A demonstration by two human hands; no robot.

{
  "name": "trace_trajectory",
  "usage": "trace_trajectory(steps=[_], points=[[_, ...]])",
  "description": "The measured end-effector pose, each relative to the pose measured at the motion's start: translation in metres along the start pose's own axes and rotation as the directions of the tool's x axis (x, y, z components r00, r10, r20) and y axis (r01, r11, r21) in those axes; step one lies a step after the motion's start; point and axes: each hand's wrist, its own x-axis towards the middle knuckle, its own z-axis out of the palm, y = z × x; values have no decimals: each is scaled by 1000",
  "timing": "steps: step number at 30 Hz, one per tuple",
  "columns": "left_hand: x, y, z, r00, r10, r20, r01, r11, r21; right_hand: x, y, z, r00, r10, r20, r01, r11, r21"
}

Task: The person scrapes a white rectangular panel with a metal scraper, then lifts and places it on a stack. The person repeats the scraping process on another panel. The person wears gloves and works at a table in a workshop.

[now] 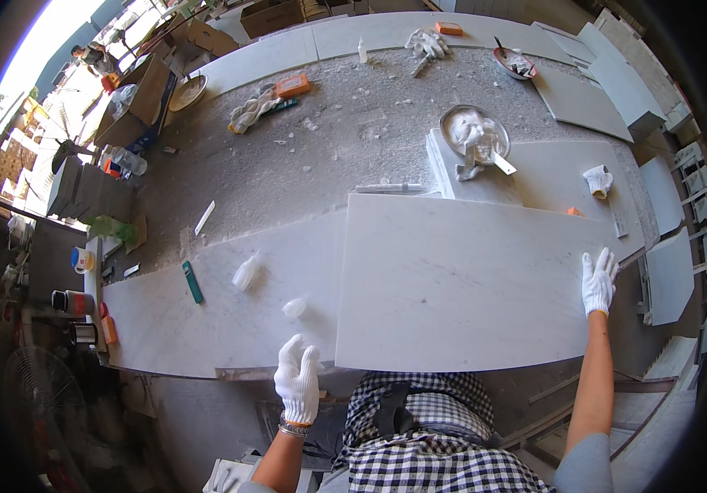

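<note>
A large pale, grey-veined marble slab (460,283) lies in front of me on top of other stone. My right hand (599,283), in a white knit glove, rests at its right edge with fingers spread. By the table's front edge, left of the slab, is my left hand (297,382), gloved too. Its fingers point away from me, with a gap between them and nothing seen in them. Just beyond it, on the lower stone surface (164,329), lie a small white translucent nozzle-like piece (294,307) and a white squeeze bottle (246,272). A green box cutter (193,283) lies farther left.
Behind the slab, a round pan of white paste (475,131) with a scraper (503,163) stands on stacked stone. A rolled white glove (598,181) lies right of it. Orange boxes (292,85) and used gloves (252,110) lie farther back. A fan (41,394) stands lower left.
</note>
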Motion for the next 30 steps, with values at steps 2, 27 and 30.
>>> trace_trajectory(steps=[2,27,30], points=[[1,-16,-12,995,-3,-99,14,993,116,-10,-26,1,999,-47,8,48,992,-117],[55,-32,-15,958,279,-68,-287,946,-149,-229,-18,24,362,-879,-309,922,386,-18],[48,-26,-15,980,197,-25,-198,955,-219,-167,88,23,757,-633,-165,502,724,-473]])
